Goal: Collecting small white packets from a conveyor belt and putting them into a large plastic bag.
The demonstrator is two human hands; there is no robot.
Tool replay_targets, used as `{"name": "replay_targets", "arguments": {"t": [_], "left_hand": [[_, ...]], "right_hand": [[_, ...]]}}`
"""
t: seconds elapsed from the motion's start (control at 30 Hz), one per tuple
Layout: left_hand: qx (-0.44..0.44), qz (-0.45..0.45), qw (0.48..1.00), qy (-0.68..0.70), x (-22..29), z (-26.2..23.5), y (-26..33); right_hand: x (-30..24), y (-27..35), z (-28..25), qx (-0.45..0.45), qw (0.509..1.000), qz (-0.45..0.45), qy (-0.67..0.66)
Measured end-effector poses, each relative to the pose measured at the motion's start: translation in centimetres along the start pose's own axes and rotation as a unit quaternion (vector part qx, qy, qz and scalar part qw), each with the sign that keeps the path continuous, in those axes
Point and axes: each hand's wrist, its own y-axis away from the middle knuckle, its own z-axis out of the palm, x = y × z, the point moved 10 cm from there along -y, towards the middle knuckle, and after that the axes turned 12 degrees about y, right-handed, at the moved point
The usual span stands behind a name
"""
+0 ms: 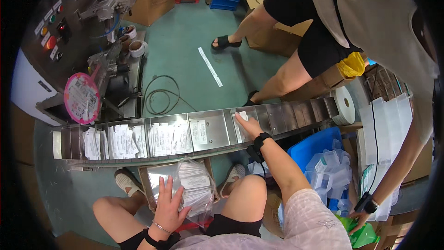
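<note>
Greenish floor [185,41] spreads widest, running up to 12 o'clock. At 2 o'clock a co-worker [370,9] in a pale top and black shorts leans in, with a hand [358,220] down at 4 o'clock by green plastic [367,235]. A metal conveyor [287,116] divided into compartments spans the view from just short of 9 o'clock to 3 o'clock. The machine [69,32] with coloured buttons stands at 10 o'clock.

Toward 4 o'clock is a blue bin [303,150] beside clear plastic containers [326,171]. Between the seated person's knees, at 7 o'clock, sits an open cardboard box [144,183]; in it a clear bag [203,213] holds a thick stack of white printed packets [192,178].

The left hand [169,210], also at 7 o'clock, is unclenched, fingers spread over the box at the bag's left side. The right hand [249,126], near the centre toward 4 o'clock, reaches into a compartment with its fingers at a single white packet [240,132]; whether they grip it cannot be told. Smallest are the loose packets [169,138] filling compartments toward 8 o'clock.
</note>
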Motion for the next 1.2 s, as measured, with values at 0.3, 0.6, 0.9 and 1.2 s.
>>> {"name": "replay_targets", "arguments": {"t": [0.3, 0.6, 0.9, 1.2], "left_hand": [[0.012, -0.005, 1.000, 0.002, -1.0, 0.1, 1.4], [0.043, -0.032, 0.998, 0.041, -4.6, 1.8, 1.4], [0.040, -0.048, 0.992, 0.113, -6.1, 3.5, 1.0], [0.049, -0.067, 0.975, 0.208, -9.7, 5.4, 1.1]], "right_hand": [[-1.7, 2.5, 5.2, -0.263, 0.958, 0.006, -0.119], [-10.1, 6.4, 4.1, -0.184, 0.950, -0.086, -0.237], [-4.4, 1.5, 19.0, -0.238, 0.938, 0.058, -0.246], [-10.9, 6.9, 14.0, -0.195, 0.935, -0.099, -0.279]]}}
